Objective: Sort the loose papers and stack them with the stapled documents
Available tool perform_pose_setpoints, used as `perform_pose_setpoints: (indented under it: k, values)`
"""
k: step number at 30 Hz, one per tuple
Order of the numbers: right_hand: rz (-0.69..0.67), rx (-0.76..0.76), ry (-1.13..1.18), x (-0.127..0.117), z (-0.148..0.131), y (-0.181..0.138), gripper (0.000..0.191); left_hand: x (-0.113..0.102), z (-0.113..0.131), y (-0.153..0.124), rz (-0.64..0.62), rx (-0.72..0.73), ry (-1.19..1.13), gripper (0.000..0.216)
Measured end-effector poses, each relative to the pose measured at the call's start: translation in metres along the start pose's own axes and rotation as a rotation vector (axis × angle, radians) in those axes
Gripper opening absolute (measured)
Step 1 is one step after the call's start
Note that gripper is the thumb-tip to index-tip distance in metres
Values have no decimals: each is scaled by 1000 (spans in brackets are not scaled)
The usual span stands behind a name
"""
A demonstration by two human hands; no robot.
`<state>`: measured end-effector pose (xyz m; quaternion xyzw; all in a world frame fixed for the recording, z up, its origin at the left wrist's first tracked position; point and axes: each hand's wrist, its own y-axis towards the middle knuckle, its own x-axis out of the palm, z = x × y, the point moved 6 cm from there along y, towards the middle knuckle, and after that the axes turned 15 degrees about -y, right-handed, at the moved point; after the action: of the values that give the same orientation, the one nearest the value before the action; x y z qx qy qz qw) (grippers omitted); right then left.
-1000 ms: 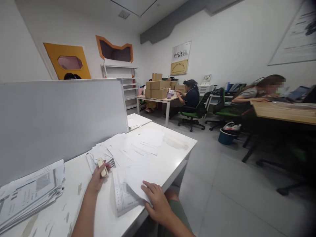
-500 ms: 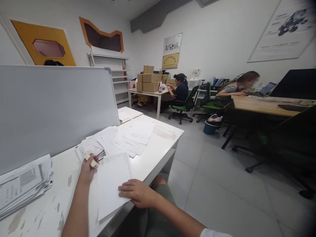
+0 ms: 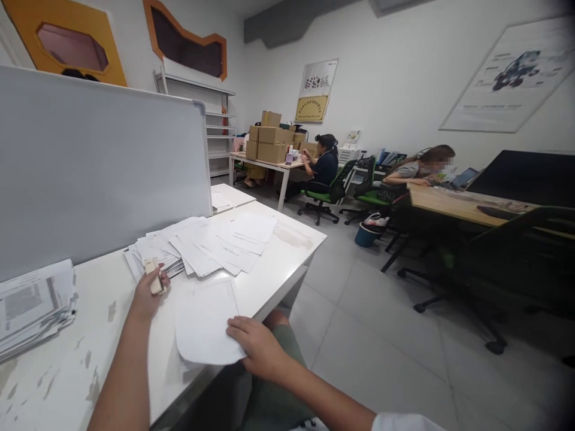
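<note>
The white sheet (image 3: 204,329) at the near edge of the bench (image 3: 269,276) has changed shape: half a second ago it lay flat under outstretched fingers, and now its near part bends up into a curve. The right hand (image 3: 256,347) has its fingers curled over the sheet's right edge and appears to grip it, though the thumb is hidden. A printed margin shows at the sheet's far right corner.

The left hand (image 3: 147,292) stays closed around a small cream-coloured block (image 3: 155,278); it now sits just left of the sheet, with a narrow gap between them, where the two looked to be touching.

Beyond, the scattered papers (image 3: 215,245) lie spread as they were, and the paper stack (image 3: 33,305) on the left is untouched. The sheet seems to be the one being handled, partly raised and not yet clear of the bench.
</note>
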<state>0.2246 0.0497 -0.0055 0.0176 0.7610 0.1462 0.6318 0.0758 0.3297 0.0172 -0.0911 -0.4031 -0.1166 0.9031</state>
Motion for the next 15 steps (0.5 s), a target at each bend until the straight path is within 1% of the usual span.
perform_pose_setpoints:
  k: [1, 3, 5, 7, 10, 12, 15]
  values:
    - [-14, 34, 3, 1, 3, 0, 64, 2, -1, 0, -52, -12, 15, 26]
    - [-54, 71, 17, 1, 4, 2, 75, 3, -2, 1, -95, 15, 68, 31]
    - [-105, 69, 54, 2, 0, 5, 89, 3, 0, 1, -86, 71, 132, 36]
    - [-118, 103, 84, 0, 0, 8, 91, 4, 1, -1, -76, 97, 188, 40]
    - [-49, 216, 25, -4, 4, 12, 76, 6, 0, -3, -70, 89, 218, 45]
    - [11, 242, -41, -6, 2, 14, 66, 7, 1, -4, -66, 86, 221, 46]
    - [55, 275, -101, -5, -8, 21, 45, 6, 1, -4, -63, 91, 240, 46]
